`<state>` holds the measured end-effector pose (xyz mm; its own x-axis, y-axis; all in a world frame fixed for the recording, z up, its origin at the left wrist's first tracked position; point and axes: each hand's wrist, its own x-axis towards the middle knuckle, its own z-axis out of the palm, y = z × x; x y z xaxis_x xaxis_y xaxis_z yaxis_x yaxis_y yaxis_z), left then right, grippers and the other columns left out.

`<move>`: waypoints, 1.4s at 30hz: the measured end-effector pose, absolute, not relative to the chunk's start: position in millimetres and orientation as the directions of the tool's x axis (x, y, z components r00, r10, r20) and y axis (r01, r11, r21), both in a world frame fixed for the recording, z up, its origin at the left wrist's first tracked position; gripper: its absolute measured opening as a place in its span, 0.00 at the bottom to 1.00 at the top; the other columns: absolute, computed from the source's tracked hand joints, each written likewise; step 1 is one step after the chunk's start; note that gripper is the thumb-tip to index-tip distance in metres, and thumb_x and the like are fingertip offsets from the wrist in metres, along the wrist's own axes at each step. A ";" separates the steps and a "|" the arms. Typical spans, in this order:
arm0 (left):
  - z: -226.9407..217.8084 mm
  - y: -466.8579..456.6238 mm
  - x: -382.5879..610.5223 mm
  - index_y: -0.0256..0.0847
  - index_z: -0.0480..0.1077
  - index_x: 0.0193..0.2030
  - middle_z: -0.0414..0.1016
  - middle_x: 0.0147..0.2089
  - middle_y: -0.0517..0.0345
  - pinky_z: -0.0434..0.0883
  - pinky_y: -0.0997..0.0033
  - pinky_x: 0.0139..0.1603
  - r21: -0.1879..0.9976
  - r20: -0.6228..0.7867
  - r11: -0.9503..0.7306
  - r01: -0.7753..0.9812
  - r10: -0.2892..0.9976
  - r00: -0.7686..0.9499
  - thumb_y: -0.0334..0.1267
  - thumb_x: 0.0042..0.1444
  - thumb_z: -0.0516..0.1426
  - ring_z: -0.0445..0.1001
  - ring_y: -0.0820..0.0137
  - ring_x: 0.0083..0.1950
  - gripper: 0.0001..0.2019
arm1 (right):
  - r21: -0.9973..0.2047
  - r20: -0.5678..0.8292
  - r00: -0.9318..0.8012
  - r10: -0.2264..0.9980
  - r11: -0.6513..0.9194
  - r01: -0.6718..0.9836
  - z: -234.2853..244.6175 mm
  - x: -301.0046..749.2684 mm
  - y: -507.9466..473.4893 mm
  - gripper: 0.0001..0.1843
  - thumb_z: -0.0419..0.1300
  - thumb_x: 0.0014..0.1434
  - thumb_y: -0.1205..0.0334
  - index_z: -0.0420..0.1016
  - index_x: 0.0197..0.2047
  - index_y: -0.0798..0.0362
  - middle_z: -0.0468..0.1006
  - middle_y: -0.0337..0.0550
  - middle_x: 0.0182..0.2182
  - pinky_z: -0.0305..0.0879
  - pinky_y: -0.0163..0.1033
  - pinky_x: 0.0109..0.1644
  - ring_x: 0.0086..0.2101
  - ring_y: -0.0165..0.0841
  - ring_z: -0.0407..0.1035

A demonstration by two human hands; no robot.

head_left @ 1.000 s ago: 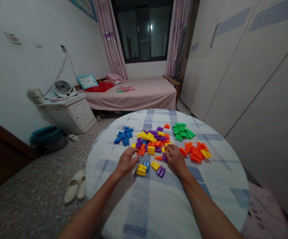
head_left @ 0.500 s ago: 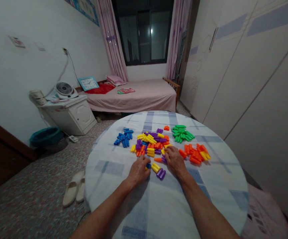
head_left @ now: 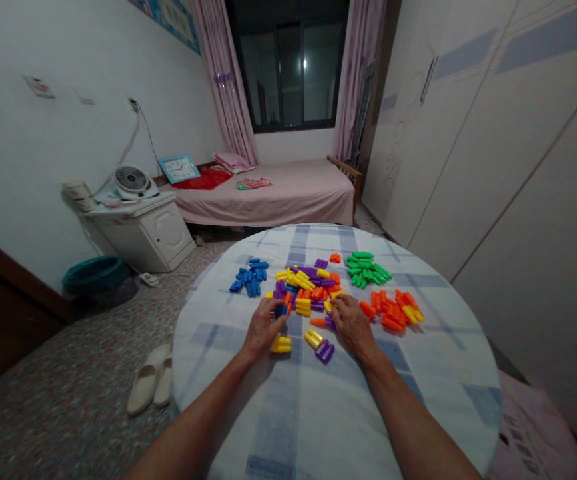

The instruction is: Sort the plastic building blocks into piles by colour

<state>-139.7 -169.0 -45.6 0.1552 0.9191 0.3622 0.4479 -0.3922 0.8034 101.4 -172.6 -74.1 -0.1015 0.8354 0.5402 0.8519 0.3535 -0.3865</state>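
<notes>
My left hand [head_left: 262,327] pinches a blue bullet-shaped toy block [head_left: 281,311] at the left of a mixed pile. Below that hand lies a yellow toy block [head_left: 281,345] on the cloth. My right hand [head_left: 352,325] has its fingers curled at the pile's right side, on a yellow toy block [head_left: 328,306]; its grip is partly hidden. The mixed pile [head_left: 302,279] holds yellow, purple, orange and blue blocks. Between my hands, a yellow block [head_left: 313,338] touches a purple block [head_left: 325,351]. An orange block [head_left: 318,323] points toward my right hand.
Blue blocks [head_left: 249,277] lie at the left, green ones [head_left: 367,269] at the back right, and orange ones [head_left: 393,312] with some yellow at the right. A checked cloth covers the round table [head_left: 338,420]. Beyond stand a bed [head_left: 298,190] and a wardrobe [head_left: 468,167].
My left hand has moved forward and left to the pile's edge with the blue block. The yellow block beneath it now shows fully on the cloth. My right hand has barely moved.
</notes>
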 end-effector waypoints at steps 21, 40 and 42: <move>-74.2 -148.8 -157.4 0.39 0.70 0.41 0.66 0.48 0.51 0.72 0.65 0.46 0.710 0.466 -0.307 0.634 0.880 -0.096 0.33 0.54 0.50 0.71 0.67 0.45 0.11 | -0.365 0.712 0.153 0.686 0.175 0.914 -49.3 124.6 -186.1 0.14 0.49 0.59 0.64 0.70 0.46 0.53 0.70 0.49 0.46 0.55 0.46 0.54 0.49 0.39 0.62; -62.9 -150.4 -156.8 0.38 0.71 0.39 0.67 0.49 0.50 0.74 0.67 0.41 0.748 0.511 -0.358 0.559 0.848 -0.140 0.32 0.55 0.49 0.70 0.66 0.49 0.10 | -0.572 0.649 0.565 0.509 -0.164 0.804 -52.7 189.2 -193.2 0.18 0.49 0.56 0.55 0.71 0.43 0.57 0.73 0.54 0.39 0.59 0.46 0.44 0.41 0.42 0.65; -54.0 -153.1 -155.1 0.39 0.71 0.40 0.67 0.50 0.50 0.73 0.67 0.42 0.733 0.555 -0.404 0.548 0.820 -0.138 0.31 0.55 0.49 0.70 0.66 0.50 0.11 | -0.626 0.648 0.534 0.543 -0.019 0.780 -46.5 175.9 -191.3 0.21 0.47 0.58 0.52 0.70 0.46 0.57 0.73 0.53 0.40 0.61 0.44 0.44 0.41 0.40 0.66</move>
<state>-155.1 -153.1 -54.0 -0.1379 0.8202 0.5552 0.5475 -0.4040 0.7328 175.9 -191.3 -46.5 0.5336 0.5432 0.6483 0.7796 -0.0187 -0.6260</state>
